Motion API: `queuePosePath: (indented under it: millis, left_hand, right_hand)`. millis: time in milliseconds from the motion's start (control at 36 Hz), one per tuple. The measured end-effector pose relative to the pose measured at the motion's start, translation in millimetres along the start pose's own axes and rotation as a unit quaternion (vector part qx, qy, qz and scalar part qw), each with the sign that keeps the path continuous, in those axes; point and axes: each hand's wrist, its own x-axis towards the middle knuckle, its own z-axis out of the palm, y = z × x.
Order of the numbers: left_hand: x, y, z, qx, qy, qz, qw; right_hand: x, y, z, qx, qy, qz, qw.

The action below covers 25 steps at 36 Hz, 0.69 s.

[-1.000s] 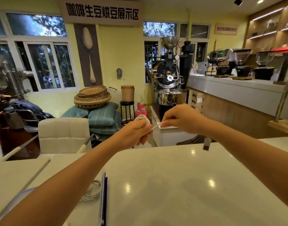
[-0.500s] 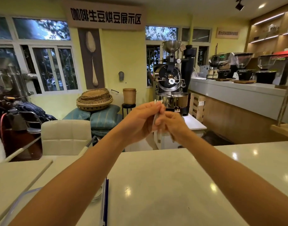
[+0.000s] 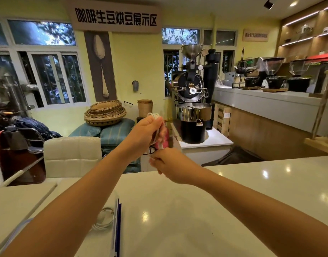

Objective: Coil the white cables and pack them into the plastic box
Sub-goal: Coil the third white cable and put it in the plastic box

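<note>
Looping out of the closed left hand (image 3: 146,131): thin white cable (image 3: 154,115), partly coiled, held above the far edge of the glossy white worktop (image 3: 196,210). Lower strand runs down into the right hand (image 3: 170,164), fingers closed on it, just below the left. Second coiled white cable (image 3: 103,217) lies inside the clear plastic box with blue rim (image 3: 116,225), near left on the worktop, partly hidden by the left forearm.
</note>
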Motion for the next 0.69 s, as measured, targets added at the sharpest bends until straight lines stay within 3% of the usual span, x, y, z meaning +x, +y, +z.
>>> queuePosePath:
  millis: [167, 361, 528, 611, 694]
  left_hand:
    - [-6.7, 0.0, 0.3, 0.118, -0.025, 0.018, 0.993]
    - [-11.6, 2.0, -5.1, 0.067, -0.012, 0.002, 0.998]
    - [-16.0, -3.8, -0.5, 0.151, -0.039, 0.011, 0.988]
    - [-18.0, -3.9, 0.3, 0.11, -0.101, -0.002, 0.989]
    - [-17.4, -5.5, -7.1, -0.032, -0.151, -0.057, 0.986]
  right_hand:
    - [-11.4, -7.7, -19.3, -0.048, 0.046, -0.037, 0.997]
    - [-12.6, 3.9, -33.3, -0.001, 0.196, -0.106, 0.975]
    - [-8.3, 9.1, -41.9, -0.03, 0.181, -0.165, 0.969]
    - [-7.5, 10.9, -49.1, -0.036, 0.147, -0.187, 0.971]
    - [-8.5, 12.6, -54.9, -0.041, 0.139, -0.189, 0.971]
